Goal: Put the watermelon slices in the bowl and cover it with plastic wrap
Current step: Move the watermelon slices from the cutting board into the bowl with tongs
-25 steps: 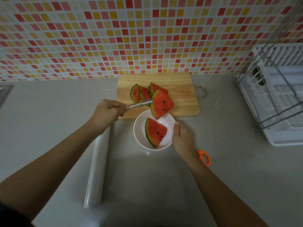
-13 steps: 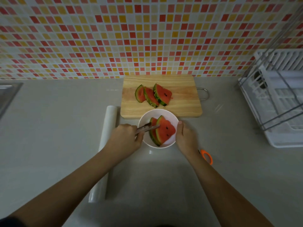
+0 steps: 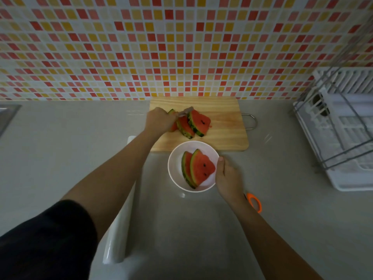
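Observation:
A white bowl (image 3: 175,168) stands on the grey counter just in front of a wooden cutting board (image 3: 224,136). Two watermelon slices (image 3: 199,168) lean together inside the bowl. Three more watermelon slices (image 3: 196,124) stand side by side on the board, the leftmost partly hidden. My left hand (image 3: 159,119) grips metal tongs (image 3: 184,112) whose tips hover over those slices. My right hand (image 3: 227,177) rests against the bowl's right rim, thumb on the edge. A roll of plastic wrap (image 3: 119,235) lies on the counter under my left forearm.
Orange-handled scissors (image 3: 255,202) lie right of my right wrist. A white dish rack (image 3: 343,128) with a grey wire frame fills the right side. A tiled wall backs the counter. A sink edge (image 3: 8,114) shows at far left.
My left hand carried a slice with the tongs into the bowl, released it, and has moved back to the slices on the board. My right hand stayed at the bowl.

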`<state>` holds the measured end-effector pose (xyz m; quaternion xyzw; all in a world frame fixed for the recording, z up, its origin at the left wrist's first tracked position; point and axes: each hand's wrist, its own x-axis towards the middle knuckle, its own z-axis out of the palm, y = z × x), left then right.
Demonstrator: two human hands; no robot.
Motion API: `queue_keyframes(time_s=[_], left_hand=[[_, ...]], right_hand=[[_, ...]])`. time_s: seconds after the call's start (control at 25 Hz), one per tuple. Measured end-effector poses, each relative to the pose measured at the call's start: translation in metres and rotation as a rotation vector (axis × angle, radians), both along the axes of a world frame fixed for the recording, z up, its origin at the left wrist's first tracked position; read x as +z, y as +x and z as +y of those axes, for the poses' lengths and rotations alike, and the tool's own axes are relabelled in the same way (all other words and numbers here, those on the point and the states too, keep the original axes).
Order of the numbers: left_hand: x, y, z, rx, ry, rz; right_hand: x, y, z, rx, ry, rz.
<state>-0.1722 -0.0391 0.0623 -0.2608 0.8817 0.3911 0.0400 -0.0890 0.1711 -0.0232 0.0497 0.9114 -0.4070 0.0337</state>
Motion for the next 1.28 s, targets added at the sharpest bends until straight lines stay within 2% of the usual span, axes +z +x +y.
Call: queue_keyframes(time_s=[0.2,0.36,0.52,0.68,0.8,0.92,0.96,1.04,1.12,1.2,1.28], left_hand=[[-0.007,-0.027,-0.012,-0.029,0.090,-0.097],[-0.010,-0.025,-0.019,0.048,0.290,-0.019],[0.003,0.013,-0.030,0.031,0.443,0.098],[0.000,0.078,-0.045,-0.109,0.458,0.099],[-0.005,0.105,-0.040,-0.194,0.378,0.020],[-0.004,0.097,-0.023,-0.305,0.254,-0.003],[-0.002,0.093,-0.017,-0.389,0.154,0.000],[0.006,0.089,-0.008,-0.576,-0.211,0.086],[0.016,0.090,-0.008,-0.666,-0.451,0.356],[0.019,0.084,-0.016,-0.575,-0.483,0.457],[0.012,0.074,-0.024,-0.326,-0.398,0.301]], right_hand=[[0.000,0.000,0.001,0.010,-0.031,-0.037],[-0.002,0.000,0.001,0.014,-0.014,-0.030],[-0.003,-0.001,0.000,-0.015,-0.034,-0.025],[-0.001,0.000,0.000,-0.034,-0.039,-0.025],[0.000,-0.001,0.001,-0.034,-0.033,-0.033],[0.001,-0.002,0.001,-0.015,-0.015,-0.025],[0.002,-0.002,0.000,-0.012,-0.013,-0.021],[0.002,-0.002,0.000,-0.010,-0.002,-0.007],[0.002,-0.002,0.000,-0.003,0.002,0.009],[0.002,-0.002,0.001,-0.001,0.009,0.018],[0.002,-0.002,0.001,0.000,0.015,0.022]])
